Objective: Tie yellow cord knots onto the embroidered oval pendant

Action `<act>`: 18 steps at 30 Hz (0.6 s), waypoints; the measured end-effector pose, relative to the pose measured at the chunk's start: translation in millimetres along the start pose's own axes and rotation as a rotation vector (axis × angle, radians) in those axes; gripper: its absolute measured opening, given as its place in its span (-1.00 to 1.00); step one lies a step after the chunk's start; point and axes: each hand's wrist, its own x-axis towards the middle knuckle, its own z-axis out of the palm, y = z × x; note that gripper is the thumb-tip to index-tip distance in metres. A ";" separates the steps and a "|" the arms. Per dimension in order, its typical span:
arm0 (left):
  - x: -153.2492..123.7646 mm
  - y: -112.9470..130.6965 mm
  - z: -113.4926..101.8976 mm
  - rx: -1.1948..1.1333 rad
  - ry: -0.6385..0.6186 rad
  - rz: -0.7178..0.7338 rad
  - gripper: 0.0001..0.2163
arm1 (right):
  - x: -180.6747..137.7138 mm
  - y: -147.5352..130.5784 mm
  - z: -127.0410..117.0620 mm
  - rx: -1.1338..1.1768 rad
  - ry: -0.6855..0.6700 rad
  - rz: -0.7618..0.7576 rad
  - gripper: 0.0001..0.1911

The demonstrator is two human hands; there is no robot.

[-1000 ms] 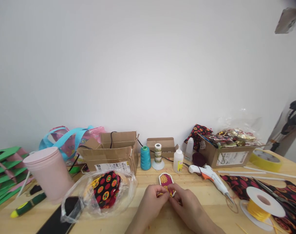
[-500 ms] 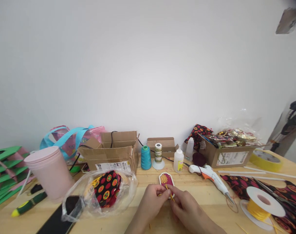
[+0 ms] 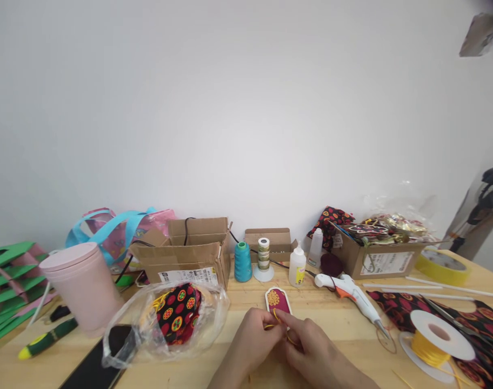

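My left hand [image 3: 255, 334] and my right hand [image 3: 310, 339] meet at the front middle of the table, fingertips pinched together on a thin yellow cord [image 3: 275, 313]. A small loop of the cord rises between the fingers, and a bit hangs under my right fingers. Just beyond the fingertips lies a dark red tag-shaped piece [image 3: 278, 300] with a cream border and a gold flower pattern; my fingers hide its lower end. To the right stands a white spool [image 3: 443, 335] wound with the same yellow cord.
A hot glue gun [image 3: 352, 300], scissors [image 3: 465, 327] and patterned fabric [image 3: 396, 310] lie at right. A glue bottle [image 3: 298, 267], teal thread cone [image 3: 242, 263] and cardboard boxes [image 3: 181, 259] stand behind. At left are a plastic bag [image 3: 210, 319], phone [image 3: 98, 362] and pink tumbler [image 3: 84, 286].
The fingers have shifted slightly, and the cord's loop now leans a little further left. More of the dark red piece shows above my fingertips.
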 end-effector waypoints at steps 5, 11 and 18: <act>2.0 -2.9 0.0 0.004 0.038 -0.045 -0.65 | -0.4 -5.2 -2.0 0.012 -0.017 -0.025 -0.70; 1.7 1.2 -3.4 -0.042 0.021 -0.132 -0.64 | -0.3 2.1 -3.0 -0.009 0.049 0.018 -0.75; 3.3 0.5 -4.6 -0.191 -0.028 -0.111 -0.69 | 2.0 8.0 -5.6 -0.082 0.118 0.056 -0.77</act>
